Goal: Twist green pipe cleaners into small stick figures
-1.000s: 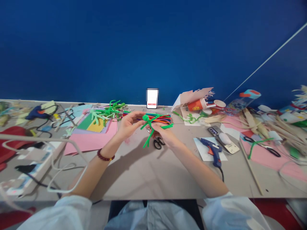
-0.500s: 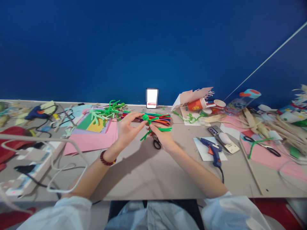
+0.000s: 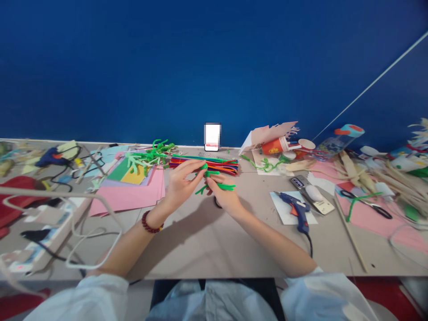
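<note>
Over the middle of the table, my left hand (image 3: pixel 180 182) and my right hand (image 3: pixel 223 194) meet around a bent green pipe cleaner (image 3: pixel 228 187) with several short branches. The left fingertips pinch its upper end. Lower down, the right thumb and fingers grip the branches, which stick out to both sides. Behind my hands lies a bundle of coloured pipe cleaners (image 3: pixel 230 167). A black scissor handle (image 3: pixel 216 203) peeks out beneath my right hand, which hides the rest.
Green pipe-cleaner shapes (image 3: pixel 160 149) lie left of the bundle, beside pink paper (image 3: pixel 127 199). A phone (image 3: pixel 211 137) stands against the blue wall. Right are a glue gun (image 3: pixel 297 209), a dowel (image 3: pixel 351 236) and scissors (image 3: pixel 381 210). A power strip (image 3: pixel 50 243) sits at left.
The green pipe cleaner has turned between my fingers, and my left fingertips now cover more of its upper end. My right hand has shifted slightly left, hiding more of the scissors.
</note>
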The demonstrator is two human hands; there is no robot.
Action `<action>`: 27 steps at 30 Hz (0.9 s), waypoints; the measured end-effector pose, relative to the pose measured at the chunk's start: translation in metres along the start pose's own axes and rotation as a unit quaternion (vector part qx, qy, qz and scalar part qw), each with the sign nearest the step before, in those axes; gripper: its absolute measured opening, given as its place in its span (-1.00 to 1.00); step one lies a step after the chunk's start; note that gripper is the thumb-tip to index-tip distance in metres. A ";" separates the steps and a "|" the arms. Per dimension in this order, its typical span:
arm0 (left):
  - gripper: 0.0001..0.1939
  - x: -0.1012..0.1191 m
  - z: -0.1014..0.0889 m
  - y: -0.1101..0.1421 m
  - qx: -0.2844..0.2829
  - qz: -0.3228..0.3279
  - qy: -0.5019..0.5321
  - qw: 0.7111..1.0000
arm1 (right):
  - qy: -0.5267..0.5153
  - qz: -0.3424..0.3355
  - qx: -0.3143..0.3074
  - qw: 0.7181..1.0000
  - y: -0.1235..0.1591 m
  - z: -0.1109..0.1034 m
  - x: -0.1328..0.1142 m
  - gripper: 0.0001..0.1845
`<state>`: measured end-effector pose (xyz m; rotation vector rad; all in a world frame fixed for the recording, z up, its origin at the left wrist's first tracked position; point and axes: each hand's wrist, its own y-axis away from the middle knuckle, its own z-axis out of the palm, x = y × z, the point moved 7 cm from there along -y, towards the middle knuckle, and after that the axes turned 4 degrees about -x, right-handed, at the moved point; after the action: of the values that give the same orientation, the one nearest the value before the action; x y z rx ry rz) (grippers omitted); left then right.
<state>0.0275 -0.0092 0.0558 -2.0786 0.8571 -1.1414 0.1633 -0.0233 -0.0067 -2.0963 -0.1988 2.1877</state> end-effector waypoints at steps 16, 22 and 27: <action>-0.66 -0.025 0.009 -0.009 -0.119 -0.194 0.332 0.915 | -0.214 0.097 -0.076 0.969 -0.003 0.009 0.003 -0.64; -0.72 -0.037 0.012 -0.005 -0.166 -0.251 0.410 0.861 | -0.253 0.146 -0.118 0.949 0.000 0.017 0.005 -0.61; -0.74 -0.042 0.012 -0.004 -0.170 -0.263 0.387 0.867 | -0.232 0.128 -0.133 0.955 0.002 0.018 0.006 -0.65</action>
<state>0.0214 0.0277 0.0334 -2.1982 0.8989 -2.3737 0.1451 -0.0246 -0.0124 -1.7639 -0.2849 2.9390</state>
